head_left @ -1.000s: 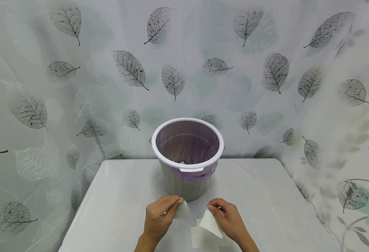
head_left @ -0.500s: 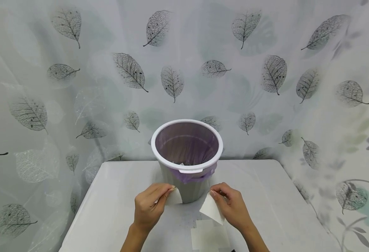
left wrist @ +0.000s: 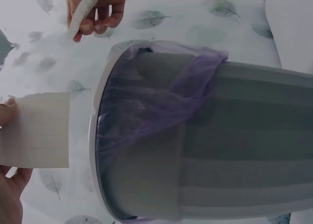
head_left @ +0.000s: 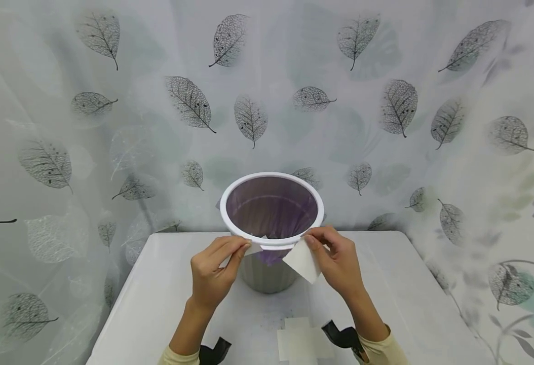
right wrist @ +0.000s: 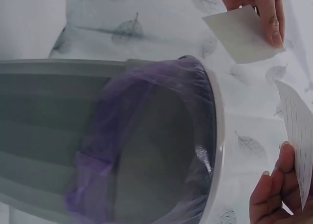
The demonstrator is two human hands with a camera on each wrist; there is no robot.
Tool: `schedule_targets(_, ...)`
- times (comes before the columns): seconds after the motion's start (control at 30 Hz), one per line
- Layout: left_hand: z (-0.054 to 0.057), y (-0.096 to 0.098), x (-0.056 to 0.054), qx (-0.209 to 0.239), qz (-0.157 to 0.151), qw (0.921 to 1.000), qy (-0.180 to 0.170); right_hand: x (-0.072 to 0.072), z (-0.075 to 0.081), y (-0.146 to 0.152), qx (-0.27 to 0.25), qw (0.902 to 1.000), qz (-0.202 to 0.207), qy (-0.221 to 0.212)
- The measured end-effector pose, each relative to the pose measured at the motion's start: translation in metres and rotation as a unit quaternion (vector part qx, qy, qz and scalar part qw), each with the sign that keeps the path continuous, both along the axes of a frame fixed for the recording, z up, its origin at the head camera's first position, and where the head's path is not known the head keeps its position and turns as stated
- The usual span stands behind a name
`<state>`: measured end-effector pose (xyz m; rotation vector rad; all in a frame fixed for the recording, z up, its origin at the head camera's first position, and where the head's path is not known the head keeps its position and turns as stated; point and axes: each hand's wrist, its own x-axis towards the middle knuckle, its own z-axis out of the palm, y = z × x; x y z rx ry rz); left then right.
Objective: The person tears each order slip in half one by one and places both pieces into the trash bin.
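My left hand (head_left: 214,271) pinches a small off-white piece of paper (left wrist: 36,131) between thumb and fingers, at the front left of the bin's rim. At the front right, my right hand (head_left: 337,258) pinches another piece of paper (head_left: 304,261), which shows printed lines in the right wrist view. Both hands are raised to about rim height, with the papers apart from each other. Between and behind them stands a grey waste bin (head_left: 267,276) with a white rim (left wrist: 94,131) and a purple bag (right wrist: 110,121) folded over it. Some white scraps show inside the bin.
Several pale paper squares (head_left: 300,342) lie overlapped on the white table (head_left: 166,284), in front of the bin. Black curved mounts (head_left: 340,335) sit at both wrists. A leaf-printed curtain (head_left: 267,76) hangs behind and at the sides.
Both hands have risen from low over the table to the bin's rim, each carrying its paper. They have moved further apart. The bin and the squares on the table stay in place.
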<state>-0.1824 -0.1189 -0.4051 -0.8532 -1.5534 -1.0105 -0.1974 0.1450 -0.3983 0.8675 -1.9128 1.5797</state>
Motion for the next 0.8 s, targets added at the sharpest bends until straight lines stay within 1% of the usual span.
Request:
schedule_targets(0.13,0.008,-0.005,-0.012,0.011,-0.002,0.9999,0.006,-0.01,0.012,-0.009,-0.013,0.9993,-0.027,0.024)
schedule_targets(0.2,0.012,-0.006,-0.017,0.016,-0.005,0.9998,0.006,-0.014,0.017,-0.012,-0.013,0.9988,-0.04,0.027)
schedule_targets(0.27,0.015,-0.007,-0.022,0.021,-0.01,0.9997,0.001,-0.018,0.02,-0.014,-0.014,0.9981,-0.048,0.035)
schedule_targets(0.37,0.019,-0.006,-0.029,0.025,-0.016,0.9994,-0.015,-0.023,0.025,-0.016,-0.016,0.9974,-0.061,0.035)
schedule_targets(0.5,0.02,-0.003,-0.039,0.032,-0.027,0.9985,-0.034,-0.028,0.034,-0.019,-0.016,0.9965,-0.074,0.036)
schedule_targets(0.7,0.017,0.003,-0.054,0.036,-0.023,0.998,-0.046,-0.02,0.057,-0.026,0.002,0.9938,-0.099,0.051)
schedule_targets(0.73,0.016,0.003,-0.056,0.036,-0.024,0.9978,-0.05,-0.022,0.056,-0.026,0.003,0.9934,-0.103,0.051)
schedule_targets(0.8,0.015,0.004,-0.059,0.038,-0.025,0.9973,-0.057,-0.03,0.051,-0.025,0.004,0.9926,-0.11,0.051)
